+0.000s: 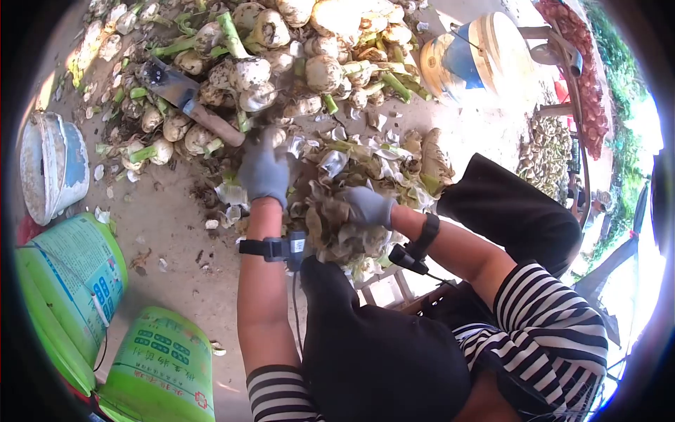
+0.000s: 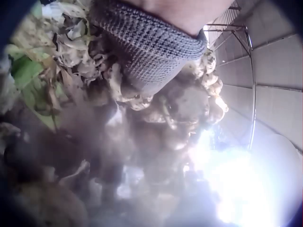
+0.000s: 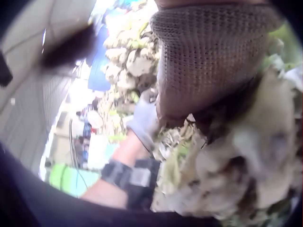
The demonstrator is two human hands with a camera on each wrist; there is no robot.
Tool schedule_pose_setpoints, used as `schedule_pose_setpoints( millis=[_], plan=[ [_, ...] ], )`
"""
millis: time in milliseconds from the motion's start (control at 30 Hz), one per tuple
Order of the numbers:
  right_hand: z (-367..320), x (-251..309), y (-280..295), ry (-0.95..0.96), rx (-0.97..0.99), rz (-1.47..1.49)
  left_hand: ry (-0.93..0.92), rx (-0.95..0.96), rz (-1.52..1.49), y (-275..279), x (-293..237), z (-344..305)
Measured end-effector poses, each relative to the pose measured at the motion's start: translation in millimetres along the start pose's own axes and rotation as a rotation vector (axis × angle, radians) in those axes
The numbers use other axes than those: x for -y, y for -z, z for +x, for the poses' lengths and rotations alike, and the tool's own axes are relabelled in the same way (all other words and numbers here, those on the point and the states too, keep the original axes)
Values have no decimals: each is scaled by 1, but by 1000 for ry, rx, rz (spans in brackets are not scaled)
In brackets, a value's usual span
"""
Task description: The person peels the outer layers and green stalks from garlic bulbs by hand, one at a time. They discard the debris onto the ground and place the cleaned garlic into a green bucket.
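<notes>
Pale, hard floor [image 1: 172, 235] littered with flakes and scraps; strong glare along the right side, green foliage [image 1: 615, 98] beyond. Big heap of whitish bulbs [image 1: 253, 74] with green stem stubs spreads across the far part of the floor, in front of the person. Knife [image 1: 193, 107], broad dark blade, wooden handle, lies across the heap's near left part, handle end close to the left hand.

Left hand [image 1: 264, 172], grey-gloved, is at the heap's near edge, between bulbs and husks. Fingers blurred; cannot tell whether they are curled or grip anything, the knife handle included. Right hand [image 1: 369, 205], also gloved, sits low in a mound of dry brownish husks [image 1: 330, 228]; its fingertips are hidden there, so its grip cannot be told either. Right wrist view: glove cuff directly above pale, blurred layers. Paler peelings and leaf scraps lie just beyond both hands.

Around: blue-and-white bucket [image 1: 464, 60] tilted right of the heap; worn bucket [image 1: 55, 165] at left; two green buckets [image 1: 158, 366] with printed labels, lower left. Reddish net sacks [image 1: 580, 63] far right, near a second spread of small pale pieces [image 1: 545, 151]. Person wears striped sleeves [image 1: 555, 309], dark trousers [image 1: 517, 211], a strapped device on each wrist.
</notes>
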State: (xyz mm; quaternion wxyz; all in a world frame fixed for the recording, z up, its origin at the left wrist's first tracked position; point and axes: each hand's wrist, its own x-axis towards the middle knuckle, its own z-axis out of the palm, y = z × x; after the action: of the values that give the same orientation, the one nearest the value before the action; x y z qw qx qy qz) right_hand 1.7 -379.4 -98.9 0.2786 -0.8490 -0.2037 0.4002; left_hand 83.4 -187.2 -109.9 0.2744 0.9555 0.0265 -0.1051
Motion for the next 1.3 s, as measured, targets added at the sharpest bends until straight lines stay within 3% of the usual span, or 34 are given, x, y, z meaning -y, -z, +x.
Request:
schedule_pose_setpoints(
  millis=[67, 100, 133, 200, 233, 300, 400, 467, 533, 600, 633, 667, 700, 767, 800, 867, 933, 967, 1000, 1033, 1133, 1167, 1200, 1267, 1300],
  plan=[
    [10, -4, 17, -274, -195, 506, -12, -91, -246, 0, 17, -2],
    [16, 3, 31, -298, -257, 599, 37, -37, -460, -3, 39, -8],
    [23, 5, 28, -76, -416, 760, 92, 20, -670, -6, 58, -16],
    [48, 8, 28, 44, -458, 956, 48, 14, -703, 4, 64, -39],
    [59, 10, 27, 42, -454, 960, 4, 6, -739, 7, 65, -46],
    [79, 11, 30, -79, -654, 592, 79, -52, -831, 5, 62, -51],
    [82, 28, 49, -199, -797, 551, 203, -79, -965, 3, 47, -50],
    [98, 15, 38, -222, -788, 622, 175, -59, -647, -7, 32, -38],
    [107, 13, 28, -92, -761, 448, 242, -23, -791, -13, 17, -28],
    [106, 11, 22, -80, -686, 395, 91, -3, -1122, -30, 24, -21],
    [100, 13, 20, -70, -598, 629, 208, 90, -1306, -27, 27, -24],
    [95, 14, 20, -58, -506, 860, 211, 91, -1307, -23, 29, -30],
    [91, -1, 19, -48, -304, 812, 133, 148, -1148, -12, 27, -38],
    [83, 14, 23, -90, -293, 859, -84, 220, -974, -9, 26, -54],
    [79, 25, 26, -129, -286, 906, -77, 224, -974, -7, 24, -61],
    [72, 33, 30, -32, -326, 937, -9, 129, -1045, 4, 18, -74],
    [66, 31, 39, 114, -244, 836, 51, 138, -1144, 20, 10, -80],
    [60, 29, 44, 56, -131, 887, 144, 179, -1300, 26, 7, -83],
    [53, 36, 51, 53, -131, 883, 239, 218, -1454, 30, 5, -85],
    [47, 46, 57, 91, -169, 920, 118, 189, -1425, 34, 8, -84],
    [42, 44, 56, 94, -147, 912, 116, 242, -1431, 28, 20, -84],
    [44, 42, 50, 144, -198, 957, 178, 270, -1664, 21, 28, -85],
    [45, 41, 45, 195, -251, 1001, 179, 269, -1661, 25, 26, -85],
    [47, 34, 41, 241, -296, 930, 394, 389, -2075, 34, 17, -87],
    [53, 23, 35, 437, -489, 467, 316, 219, -1875, 20, 18, -93]
  ],
)
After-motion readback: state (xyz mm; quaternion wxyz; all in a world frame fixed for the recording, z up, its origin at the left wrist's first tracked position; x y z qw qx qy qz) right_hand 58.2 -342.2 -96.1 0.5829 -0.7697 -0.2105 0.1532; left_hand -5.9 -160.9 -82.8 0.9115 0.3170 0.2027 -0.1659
